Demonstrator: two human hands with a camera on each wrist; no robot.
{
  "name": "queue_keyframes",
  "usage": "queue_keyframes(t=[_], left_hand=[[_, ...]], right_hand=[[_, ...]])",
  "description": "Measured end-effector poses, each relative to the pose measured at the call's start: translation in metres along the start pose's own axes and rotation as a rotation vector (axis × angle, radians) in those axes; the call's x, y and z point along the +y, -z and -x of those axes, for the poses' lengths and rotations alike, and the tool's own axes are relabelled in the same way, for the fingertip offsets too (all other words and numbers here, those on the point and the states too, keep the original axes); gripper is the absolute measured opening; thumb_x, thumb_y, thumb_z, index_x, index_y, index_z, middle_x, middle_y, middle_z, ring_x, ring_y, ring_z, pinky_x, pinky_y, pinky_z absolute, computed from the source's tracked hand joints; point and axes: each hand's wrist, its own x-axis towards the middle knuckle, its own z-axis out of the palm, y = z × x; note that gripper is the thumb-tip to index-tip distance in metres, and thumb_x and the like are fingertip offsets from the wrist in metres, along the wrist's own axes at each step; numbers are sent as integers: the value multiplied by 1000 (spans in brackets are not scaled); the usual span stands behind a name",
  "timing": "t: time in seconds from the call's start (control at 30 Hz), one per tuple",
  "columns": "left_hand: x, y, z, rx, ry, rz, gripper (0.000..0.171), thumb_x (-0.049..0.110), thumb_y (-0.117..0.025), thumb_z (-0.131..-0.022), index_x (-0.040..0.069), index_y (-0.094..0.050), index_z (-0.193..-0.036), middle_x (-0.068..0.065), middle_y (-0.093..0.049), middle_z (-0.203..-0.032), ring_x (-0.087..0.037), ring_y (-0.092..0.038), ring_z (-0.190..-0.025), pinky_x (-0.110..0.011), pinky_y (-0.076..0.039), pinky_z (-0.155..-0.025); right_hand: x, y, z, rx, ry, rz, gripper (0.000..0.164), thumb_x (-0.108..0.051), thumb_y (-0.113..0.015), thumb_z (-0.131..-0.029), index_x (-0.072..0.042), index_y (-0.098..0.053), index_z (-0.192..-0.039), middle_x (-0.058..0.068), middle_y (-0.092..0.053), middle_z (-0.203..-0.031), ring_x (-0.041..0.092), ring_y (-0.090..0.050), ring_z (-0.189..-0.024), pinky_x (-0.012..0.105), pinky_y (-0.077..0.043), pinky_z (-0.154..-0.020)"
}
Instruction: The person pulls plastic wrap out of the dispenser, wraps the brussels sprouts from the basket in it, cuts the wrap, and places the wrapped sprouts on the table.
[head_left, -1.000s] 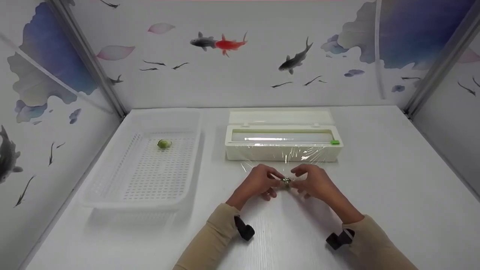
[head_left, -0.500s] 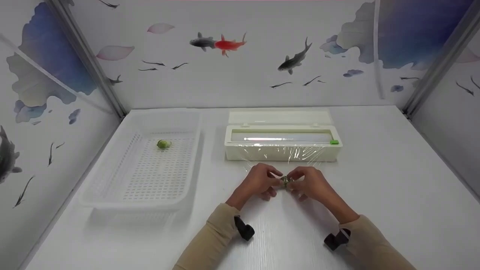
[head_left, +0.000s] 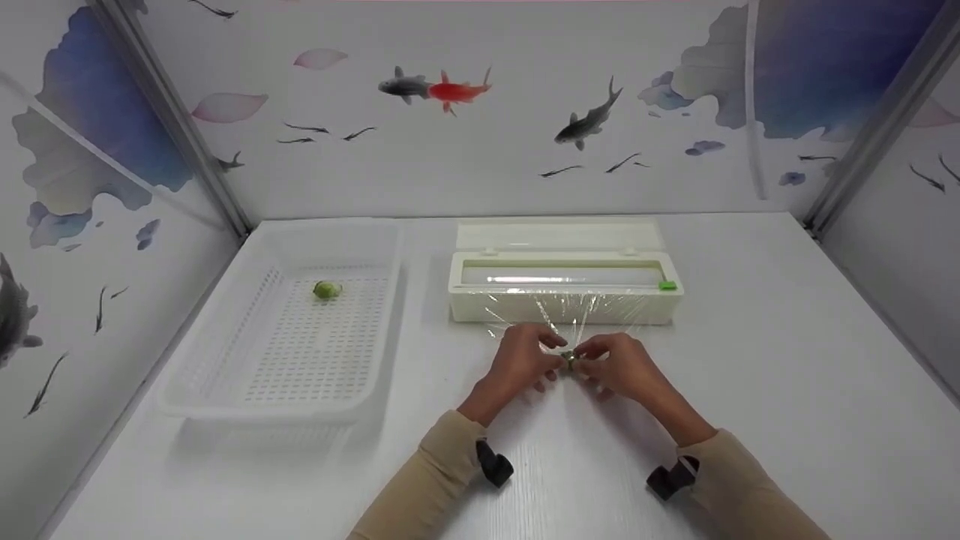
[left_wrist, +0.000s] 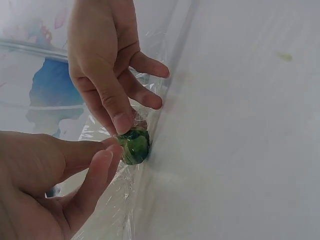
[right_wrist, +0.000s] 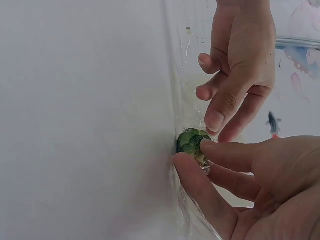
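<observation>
A small green Brussels sprout [head_left: 568,361] sits in clear cling film [head_left: 559,319], low over the table in front of the film box. My left hand [head_left: 525,360] pinches it from the left with thumb and index finger. From the other side my right hand [head_left: 619,367] holds it between thumb and fingers. Both wrist views show the green sprout [left_wrist: 135,146] between the fingertips of the two hands, with film around it. The film still runs back to the cream dispenser box [head_left: 566,307]. Fingers partly cover the sprout in the head view.
A white perforated basket [head_left: 281,405] stands at the left, with another Brussels sprout [head_left: 326,289] inside. The box lid [head_left: 559,234] is folded back, and a green slider [head_left: 667,286] sits at the box's right end. Printed panels enclose the white table [head_left: 795,390].
My right fingers have come in from the right and closed onto the sprout. My left hand has shifted slightly. The film now draws into sharper creases running towards the sprout.
</observation>
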Motion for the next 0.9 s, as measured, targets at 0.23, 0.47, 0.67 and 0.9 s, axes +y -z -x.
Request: queue_keyframes(t=[0.23, 0.47, 0.67, 0.9], left_hand=[[-5, -4, -2, -25, 16, 37, 20, -6, -75, -80, 2, -78, -98, -10, -76, -97, -14, -67, -54, -25, -56, -44], [-7, -1, -5, -3, -119, -156, 15, 4, -77, -81, 7, -81, -96, -5, -79, -96, -11, -68, -82, -17, -52, -58], [-8, 0, -6, 7, -108, -240, 15, 13, -82, -81, 14, -81, -96, 0, -80, -95, -13, -71, -99, -20, -53, -77], [-9, 0, -7, -6, -117, -267, 18, 15, -83, -80, 15, -81, -97, 1, -79, -93, -13, -71, -94, -20, -51, -71]], right_hand=[[-8, -2, 3, 34, -43, -80, 35, -3, -67, -92, 3, -62, -127, 24, -62, -127, 16, -72, -72, 31, -62, -56], [-10, -5, 6, 56, 19, -69, 31, 4, -67, -88, 4, -65, -119, 24, -65, -122, 20, -73, -76, 30, -61, -56], [-4, -4, 3, 58, 75, -8, 26, 2, -73, -85, 2, -70, -110, 22, -71, -112, 26, -74, -89, 26, -57, -56], [0, -2, -1, 73, 89, 73, 23, 0, -76, -83, -1, -73, -106, 17, -74, -103, 28, -73, -90, 26, -56, -58]])
